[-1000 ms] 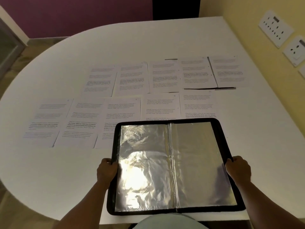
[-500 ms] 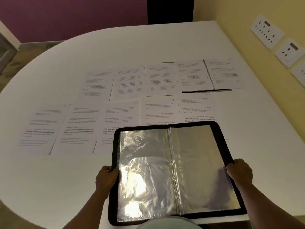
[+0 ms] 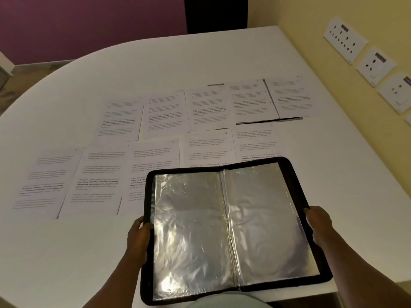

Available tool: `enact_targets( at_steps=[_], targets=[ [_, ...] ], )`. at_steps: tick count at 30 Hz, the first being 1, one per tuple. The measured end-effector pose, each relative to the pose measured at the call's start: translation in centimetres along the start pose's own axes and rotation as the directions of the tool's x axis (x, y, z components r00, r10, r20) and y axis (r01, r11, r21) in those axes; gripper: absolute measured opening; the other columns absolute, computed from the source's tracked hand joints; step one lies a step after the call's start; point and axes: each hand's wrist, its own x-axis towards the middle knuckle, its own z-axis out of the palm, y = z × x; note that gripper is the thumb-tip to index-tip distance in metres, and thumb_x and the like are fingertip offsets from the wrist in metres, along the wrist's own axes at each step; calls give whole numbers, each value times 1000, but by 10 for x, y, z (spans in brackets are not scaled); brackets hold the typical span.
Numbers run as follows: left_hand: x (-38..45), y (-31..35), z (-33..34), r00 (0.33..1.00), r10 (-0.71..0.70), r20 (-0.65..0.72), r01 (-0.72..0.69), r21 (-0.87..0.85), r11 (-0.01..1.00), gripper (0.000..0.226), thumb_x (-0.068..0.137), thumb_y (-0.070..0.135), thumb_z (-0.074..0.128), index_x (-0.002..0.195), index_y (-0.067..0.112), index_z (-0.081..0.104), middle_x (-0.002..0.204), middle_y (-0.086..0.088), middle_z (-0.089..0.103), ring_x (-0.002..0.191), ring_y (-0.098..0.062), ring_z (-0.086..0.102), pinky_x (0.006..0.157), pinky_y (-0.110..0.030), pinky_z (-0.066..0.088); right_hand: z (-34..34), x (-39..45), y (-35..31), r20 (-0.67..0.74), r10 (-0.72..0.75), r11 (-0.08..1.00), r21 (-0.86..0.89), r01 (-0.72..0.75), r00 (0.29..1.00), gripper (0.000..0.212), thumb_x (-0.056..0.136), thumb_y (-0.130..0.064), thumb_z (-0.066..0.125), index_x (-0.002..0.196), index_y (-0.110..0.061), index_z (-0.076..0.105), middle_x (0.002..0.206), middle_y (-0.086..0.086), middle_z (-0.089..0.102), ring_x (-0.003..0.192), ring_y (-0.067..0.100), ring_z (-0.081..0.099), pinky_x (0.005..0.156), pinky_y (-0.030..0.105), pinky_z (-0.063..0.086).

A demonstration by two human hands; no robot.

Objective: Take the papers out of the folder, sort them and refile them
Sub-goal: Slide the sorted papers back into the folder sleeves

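Head view puts the open black zip-edged folder (image 3: 235, 227) of shiny plastic sleeves at the near edge of your white rounded table (image 3: 66, 252). Your left hand (image 3: 139, 237) grips its left border, your right hand (image 3: 319, 223) its right border (fingers curled round both). Ten printed white paper sheets (image 3: 164, 114) lie in two rows beyond; the folder's far edge overlaps the nearer row. Bare tabletop lies left.

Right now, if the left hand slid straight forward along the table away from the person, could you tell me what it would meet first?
Probably the near-row printed sheet just beyond the left hand, beside the folder; depth is unclear.
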Motion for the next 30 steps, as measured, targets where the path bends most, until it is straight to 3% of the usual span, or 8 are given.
enact_targets(
  at_steps=[4, 8, 11, 16, 18, 21, 25, 30],
  targets=[
    [-1, 3, -1, 999, -39, 37, 41, -63, 997, 37, 89, 1, 51, 118, 21, 60, 100, -11, 66, 82, -26, 60, 68, -32, 49, -7, 2, -1, 5, 25, 999, 32, -25, 1000, 33, 100, -11, 45, 128, 5, 52, 111, 21, 55, 92, 32, 47, 83, 40, 40],
    [-2, -3, -6, 998, -49, 42, 52, -75, 996, 40, 89, -1, 51, 122, 20, 60, 105, -13, 66, 87, -29, 62, 73, -35, 51, -7, 2, 7, 8, 48, 998, 36, -48, 999, 34, 100, -13, 46, 130, 3, 51, 123, 23, 55, 99, 37, 51, 91, 45, 43],
    [-2, -10, -7, 999, -47, 25, 47, -34, 998, 41, 89, 0, 51, 123, 20, 60, 104, -12, 66, 87, -29, 62, 79, -38, 51, -2, 1, 14, 0, 36, 999, 8, -36, 999, 33, 100, -12, 45, 128, 4, 52, 121, 24, 56, 99, 38, 53, 87, 43, 44],
    [0, -19, -4, 1000, 19, -21, -17, 121, 993, 38, 90, 6, 51, 125, 19, 58, 93, -13, 67, 73, -27, 60, 67, -37, 51, 6, -9, 19, -61, 11, 1000, 9, -10, 998, 31, 95, -11, 48, 123, -3, 57, 117, 20, 61, 100, 38, 57, 88, 43, 48],
    [-3, -20, -1, 993, 112, -31, -98, 298, 949, 31, 91, 11, 53, 122, 13, 58, 83, -4, 64, 72, -22, 61, 65, -35, 52, 6, -14, 18, -104, -52, 997, -53, 47, 993, 27, 94, -14, 51, 117, -4, 59, 110, 19, 63, 95, 37, 57, 83, 40, 46],
    [-6, -17, 2, 971, 238, -21, -190, 533, 825, 26, 88, 12, 60, 113, 3, 63, 75, -1, 60, 66, -18, 57, 57, -27, 45, 7, -19, 14, -160, -210, 948, -275, 161, 964, 35, 93, -28, 57, 119, -4, 59, 115, 22, 61, 104, 41, 56, 89, 47, 46],
    [0, -15, 6, 949, 316, -12, -208, 729, 652, 37, 87, 20, 61, 118, 1, 60, 107, -21, 57, 96, -39, 57, 82, -44, 50, 19, -27, 2, -162, -463, 816, -461, 348, 871, 38, 88, -31, 63, 115, -4, 62, 109, 21, 63, 98, 41, 59, 84, 46, 48],
    [2, 5, 23, 908, 394, 140, -354, 759, 546, 36, 85, 29, 56, 116, 12, 60, 116, -16, 56, 101, -35, 57, 86, -46, 50, 51, -40, -25, 37, -654, 653, -476, 589, 755, 46, 87, -45, 49, 108, -8, 65, 107, 12, 67, 98, 33, 63, 85, 41, 49]
  ],
)
